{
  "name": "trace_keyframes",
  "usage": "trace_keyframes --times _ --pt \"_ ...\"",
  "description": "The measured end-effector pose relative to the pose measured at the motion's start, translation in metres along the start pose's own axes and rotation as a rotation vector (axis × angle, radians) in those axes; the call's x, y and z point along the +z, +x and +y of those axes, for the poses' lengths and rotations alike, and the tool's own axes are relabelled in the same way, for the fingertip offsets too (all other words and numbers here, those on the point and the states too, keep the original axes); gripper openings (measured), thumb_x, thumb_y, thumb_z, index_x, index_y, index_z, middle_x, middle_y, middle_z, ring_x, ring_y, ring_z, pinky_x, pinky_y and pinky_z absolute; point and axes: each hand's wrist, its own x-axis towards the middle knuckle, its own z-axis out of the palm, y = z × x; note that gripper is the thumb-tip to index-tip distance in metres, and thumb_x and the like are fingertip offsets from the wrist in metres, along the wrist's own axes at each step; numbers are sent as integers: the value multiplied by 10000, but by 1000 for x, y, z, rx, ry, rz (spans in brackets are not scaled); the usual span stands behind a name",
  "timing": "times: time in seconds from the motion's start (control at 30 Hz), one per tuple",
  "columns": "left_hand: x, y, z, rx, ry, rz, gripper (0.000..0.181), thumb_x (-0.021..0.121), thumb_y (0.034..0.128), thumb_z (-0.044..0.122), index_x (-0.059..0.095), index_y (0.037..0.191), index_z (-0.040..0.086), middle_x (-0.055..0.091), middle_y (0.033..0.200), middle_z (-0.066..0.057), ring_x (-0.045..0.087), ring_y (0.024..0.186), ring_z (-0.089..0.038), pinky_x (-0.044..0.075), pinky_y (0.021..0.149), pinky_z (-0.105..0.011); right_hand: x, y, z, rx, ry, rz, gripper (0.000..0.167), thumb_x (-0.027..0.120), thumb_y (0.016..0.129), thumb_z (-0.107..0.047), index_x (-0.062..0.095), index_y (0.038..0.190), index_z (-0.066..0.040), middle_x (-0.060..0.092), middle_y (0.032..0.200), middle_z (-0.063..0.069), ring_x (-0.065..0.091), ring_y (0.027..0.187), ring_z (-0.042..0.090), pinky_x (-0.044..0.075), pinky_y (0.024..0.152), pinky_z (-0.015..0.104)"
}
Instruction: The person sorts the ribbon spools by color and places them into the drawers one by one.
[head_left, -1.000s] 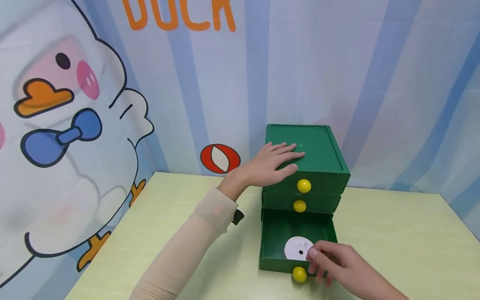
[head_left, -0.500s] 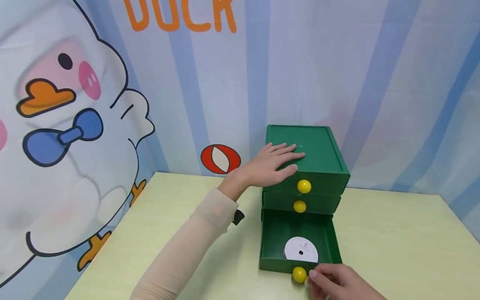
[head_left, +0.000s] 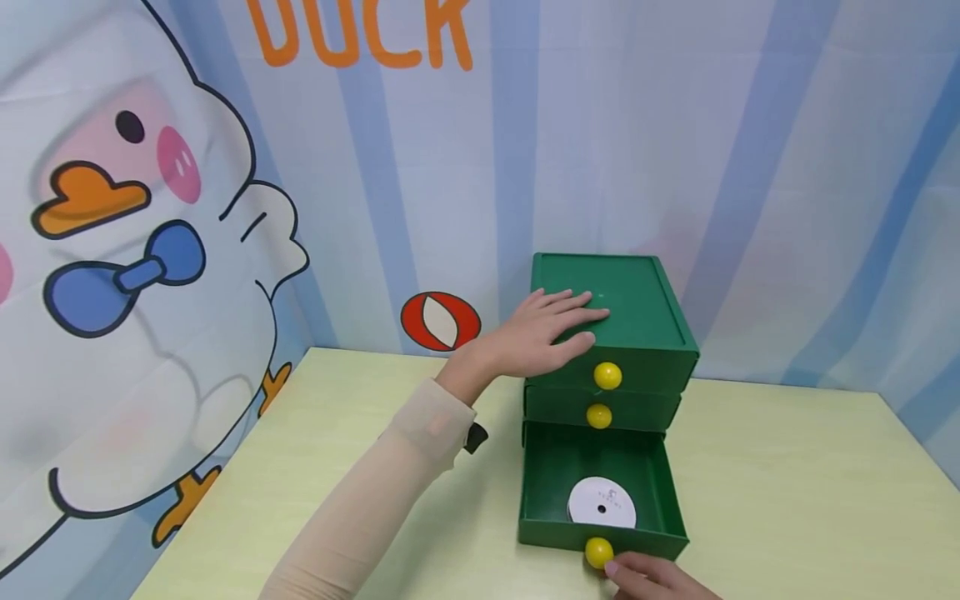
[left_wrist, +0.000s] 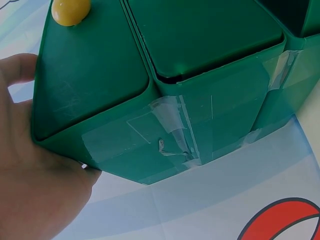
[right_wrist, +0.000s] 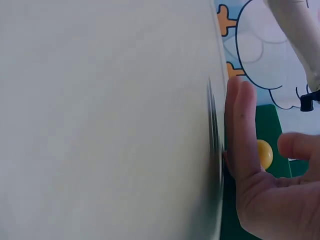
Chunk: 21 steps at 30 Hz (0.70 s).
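A green three-drawer cabinet [head_left: 611,292] with yellow round knobs stands on the table. My left hand [head_left: 536,333] rests on its top near the left edge, fingers spread. In the left wrist view that hand [left_wrist: 40,170] lies along the cabinet's edge. The bottom drawer [head_left: 645,467] is pulled out, and a round white disc [head_left: 600,496] with a small dark centre hole lies inside it. My right hand [head_left: 656,577] is at the bottom drawer's yellow knob [head_left: 598,552]. In the right wrist view its fingers [right_wrist: 246,125] are straight, the thumb apart, with a yellow knob [right_wrist: 265,154] visible between them.
The pale yellow table [head_left: 795,492] extends on both sides of the cabinet. Behind stands a striped blue backdrop [head_left: 615,125] with a printed duck [head_left: 150,400]. Clear tape [left_wrist: 172,120] joins the drawer units along the side.
My right hand has moved back from over the disc, down past the drawer's front to its knob. The disc is fully uncovered now. My left hand has stayed in place.
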Motion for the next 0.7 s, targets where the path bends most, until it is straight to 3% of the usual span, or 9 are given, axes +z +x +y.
trace_keyframes --times 0.13,0.33,0.47,0.7 --pt "0 0 0 -1 1 2 555 397 1147 410 366 1674 237 191 1778 -24 95 1659 -249 -69 1330 -446 -1 1 4 73 173 -60 639 585 1040 -601 642 1233 6 733 992 48 677 861 215 571 805 293" --pt "1 0 0 -4 4 -5 557 394 1148 418 360 1676 243 183 1780 -18 94 1659 -243 -66 1331 -443 12 -34 -37 108 447 -205 485 443 1135 -412 737 1181 -29 809 1005 -11 753 876 152 588 897 231" --pt "1 -1 -1 -7 2 -6 557 395 1148 418 361 1676 244 182 1781 -15 94 1659 -239 -66 1331 -442 17 -47 -57 98 518 -254 496 386 1150 -361 750 1179 -26 817 1051 -9 768 924 137 583 946 233" --pt "1 0 -1 -2 0 1 558 392 1147 422 365 1674 243 185 1780 -18 97 1658 -245 -69 1330 -441 18 -46 -57 99 543 -245 511 348 1165 -329 731 1203 7 816 1092 19 768 964 160 583 975 262"
